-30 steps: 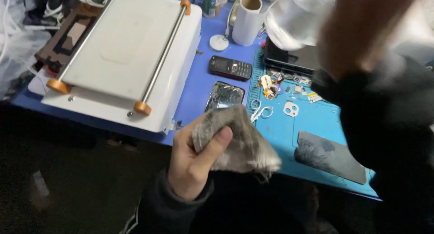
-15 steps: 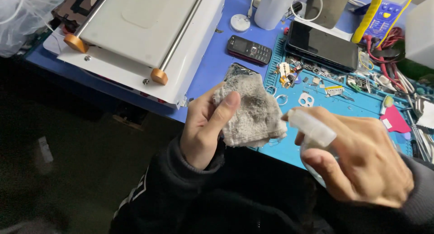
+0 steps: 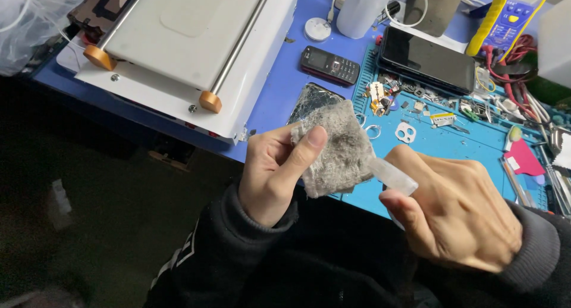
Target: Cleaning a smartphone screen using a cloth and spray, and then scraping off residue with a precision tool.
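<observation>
Left hand point(image 3: 270, 174) is closed on a grey fibrous cloth point(image 3: 336, 147), thumb pressed across its front face and fingers curled behind it. The cloth is held upright above the near edge of the blue work mat point(image 3: 452, 153), clear of the worktop point(image 3: 279, 88).

Right hand point(image 3: 458, 210) is closed around a small clear plastic bottle point(image 3: 389, 176), of which only the top end shows past the index finger and thumb. That end touches the lower right edge of the cloth. The rest of the bottle is hidden in the palm.

Relative to the mat:
- A cracked phone screen point(image 3: 312, 102) lies just beside its left edge, partly behind the cloth.
- A small black keypad phone point(image 3: 329, 65) lies beyond that, off its far left corner.
- A large dark smartphone point(image 3: 428, 59) rests face up at its far edge.
- Small metal parts point(image 3: 404, 131) and screws are scattered on its surface.
- A white flat-topped machine with orange knobs point(image 3: 184, 40) stands well to its left.
- A yellow multimeter point(image 3: 505, 16) sits beyond its far right.
</observation>
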